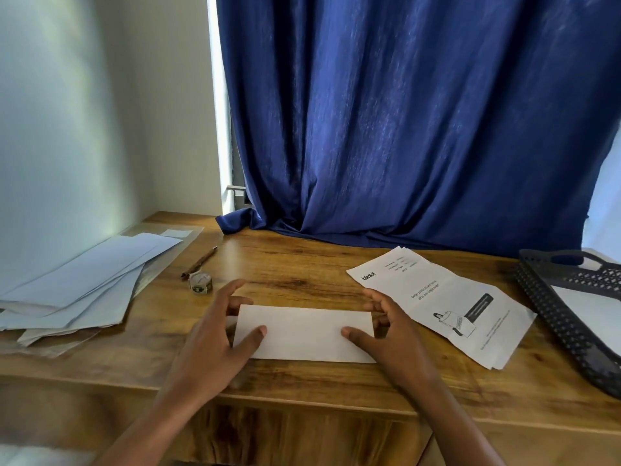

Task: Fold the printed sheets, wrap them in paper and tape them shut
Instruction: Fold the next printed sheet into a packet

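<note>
A folded white sheet (304,332) lies flat on the wooden table (302,264) near its front edge. My left hand (218,334) grips its left end, thumb on top and fingers curled round the far edge. My right hand (386,334) grips its right end the same way. A small pile of printed sheets (443,304) with black text and a drawing lies to the right. A stack of pale wrapping papers (84,284) sits at the left. A small roll of tape (201,281) stands behind my left hand.
A brown pencil (199,262) lies behind the tape roll. A dark perforated plastic tray (571,317) with a white sheet inside sits at the right edge. A blue curtain (403,129) hangs onto the back of the table. A white wall stands at the left.
</note>
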Motion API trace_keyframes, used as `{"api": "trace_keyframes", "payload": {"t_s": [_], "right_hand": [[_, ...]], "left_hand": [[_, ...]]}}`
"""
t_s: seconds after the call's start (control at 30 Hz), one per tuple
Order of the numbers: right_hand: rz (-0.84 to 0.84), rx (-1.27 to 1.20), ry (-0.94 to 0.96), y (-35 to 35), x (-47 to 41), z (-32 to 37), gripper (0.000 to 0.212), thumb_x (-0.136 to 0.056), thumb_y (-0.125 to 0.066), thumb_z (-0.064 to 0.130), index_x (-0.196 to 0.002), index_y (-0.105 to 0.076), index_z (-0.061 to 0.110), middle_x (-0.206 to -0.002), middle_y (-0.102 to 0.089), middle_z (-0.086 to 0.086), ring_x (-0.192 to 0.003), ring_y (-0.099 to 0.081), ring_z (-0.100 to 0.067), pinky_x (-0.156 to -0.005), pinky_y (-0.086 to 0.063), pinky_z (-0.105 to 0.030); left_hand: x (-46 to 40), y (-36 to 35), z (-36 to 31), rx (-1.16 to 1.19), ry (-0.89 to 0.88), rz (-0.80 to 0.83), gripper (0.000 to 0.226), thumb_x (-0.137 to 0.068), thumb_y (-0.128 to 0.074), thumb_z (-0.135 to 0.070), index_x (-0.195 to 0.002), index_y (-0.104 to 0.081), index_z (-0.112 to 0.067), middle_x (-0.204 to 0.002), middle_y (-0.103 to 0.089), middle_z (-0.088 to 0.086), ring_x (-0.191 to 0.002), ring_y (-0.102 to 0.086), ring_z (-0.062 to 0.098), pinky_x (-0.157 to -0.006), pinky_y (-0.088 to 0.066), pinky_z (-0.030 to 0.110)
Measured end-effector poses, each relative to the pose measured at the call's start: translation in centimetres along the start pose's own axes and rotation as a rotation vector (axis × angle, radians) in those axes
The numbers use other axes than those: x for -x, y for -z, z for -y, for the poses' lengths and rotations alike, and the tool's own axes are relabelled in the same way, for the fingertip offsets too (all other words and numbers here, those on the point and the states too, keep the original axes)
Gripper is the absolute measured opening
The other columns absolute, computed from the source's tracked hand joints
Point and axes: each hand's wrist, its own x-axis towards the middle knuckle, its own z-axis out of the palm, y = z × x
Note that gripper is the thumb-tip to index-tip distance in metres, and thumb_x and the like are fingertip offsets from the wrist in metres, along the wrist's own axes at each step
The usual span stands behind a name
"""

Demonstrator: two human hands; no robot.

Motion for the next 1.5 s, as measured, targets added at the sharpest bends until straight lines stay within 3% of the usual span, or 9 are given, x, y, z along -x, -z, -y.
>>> {"api": "trace_keyframes", "payload": {"t_s": [0.1,0.27,0.4,0.57,0.8,1.07,1.2,1.33,1.5], "right_hand": [[0.037,0.078,-0.012,-0.3,-0.2,-0.3,0.086,-0.076,-0.084,0.046,-0.148,-0.038,0.041,-0.138,-0.046,0.020,-0.117,-0.048,0.000,-0.080,-0.043,-0.008],[0.053,0.223,0.026,-0.5,0.2,-0.4,0.081,-0.081,-0.078,0.049,-0.148,-0.034,0.045,-0.148,-0.042,0.014,-0.122,-0.049,-0.004,-0.100,-0.052,-0.030],[0.056,0.253,0.056,-0.3,0.4,0.0,0.070,-0.088,-0.069,0.055,-0.148,-0.034,0.047,-0.150,-0.039,0.016,-0.123,-0.047,-0.003,-0.103,-0.050,-0.029],[0.026,0.570,0.259,-1.1,2.0,2.1,0.052,-0.104,-0.042,0.047,-0.154,-0.030,0.039,-0.163,-0.023,0.015,-0.150,-0.020,-0.007,-0.123,-0.023,-0.031],[0.366,0.751,0.326,-5.4,3.4,4.1,0.062,-0.106,-0.017,0.046,-0.162,-0.008,0.022,-0.170,-0.003,0.006,-0.155,0.007,-0.009,-0.122,0.007,-0.033],[0.435,0.822,0.200,-3.6,3.1,2.9,0.092,-0.083,0.012,0.073,-0.161,0.007,0.025,-0.169,0.011,0.008,-0.154,0.012,-0.008,-0.122,0.009,-0.034],[0.397,0.829,0.091,-1.0,3.0,1.7,0.073,-0.101,-0.012,0.062,-0.161,0.008,0.024,-0.168,0.013,0.007,-0.154,0.011,-0.010,-0.125,0.005,-0.035],[0.391,0.811,0.075,-1.3,3.1,1.8,0.094,-0.082,0.004,0.075,-0.161,0.006,0.024,-0.169,0.011,0.006,-0.155,0.010,-0.013,-0.126,0.003,-0.037],[0.281,0.893,0.152,-2.0,3.1,1.9,0.087,-0.093,-0.017,0.077,-0.161,0.001,0.027,-0.169,0.011,0.001,-0.155,0.014,-0.021,-0.122,0.006,-0.044]], "left_hand": [[0.4,-0.4,0.2,-0.136,-0.020,0.022,0.085,-0.087,-0.073,-0.052,-0.151,-0.018,-0.053,-0.149,-0.041,-0.022,-0.127,-0.047,0.003,-0.102,-0.046,0.033],[0.5,-1.1,0.2,-0.317,-0.128,0.104,0.077,-0.096,-0.061,-0.049,-0.158,-0.018,-0.041,-0.164,-0.025,-0.016,-0.149,-0.026,0.006,-0.125,-0.022,0.034],[0.2,-1.1,0.7,-0.377,-0.161,0.168,0.068,-0.101,-0.045,-0.055,-0.160,-0.014,-0.041,-0.169,-0.013,-0.019,-0.154,-0.006,-0.002,-0.127,0.001,0.031],[0.0,-1.3,-0.3,-0.566,-0.238,0.248,0.078,-0.091,-0.007,-0.070,-0.162,-0.003,-0.039,-0.169,0.014,-0.017,-0.152,0.023,0.000,-0.124,0.017,0.038],[0.7,-3.8,-2.6,-0.626,-0.258,0.455,0.083,-0.085,0.010,-0.059,-0.164,0.004,-0.032,-0.171,0.011,-0.012,-0.152,0.024,0.003,-0.123,0.016,0.035],[0.5,-3.2,-2.3,-0.680,-0.173,0.486,0.090,-0.080,0.019,-0.071,-0.162,0.010,-0.034,-0.168,0.017,-0.016,-0.152,0.021,0.002,-0.126,0.012,0.036],[0.6,-1.5,-1.0,-0.701,-0.071,0.481,0.088,-0.079,0.019,-0.073,-0.158,0.016,-0.036,-0.164,0.024,-0.018,-0.150,0.024,0.003,-0.128,0.009,0.041],[0.8,-1.3,-0.7,-0.710,-0.065,0.468,0.087,-0.080,0.019,-0.073,-0.159,0.017,-0.034,-0.165,0.024,-0.016,-0.151,0.024,0.005,-0.128,0.009,0.042],[1.2,-1.2,-0.5,-0.704,-0.094,0.442,0.084,-0.085,0.016,-0.072,-0.160,0.014,-0.034,-0.166,0.021,-0.016,-0.152,0.024,0.005,-0.128,0.010,0.042]]}}
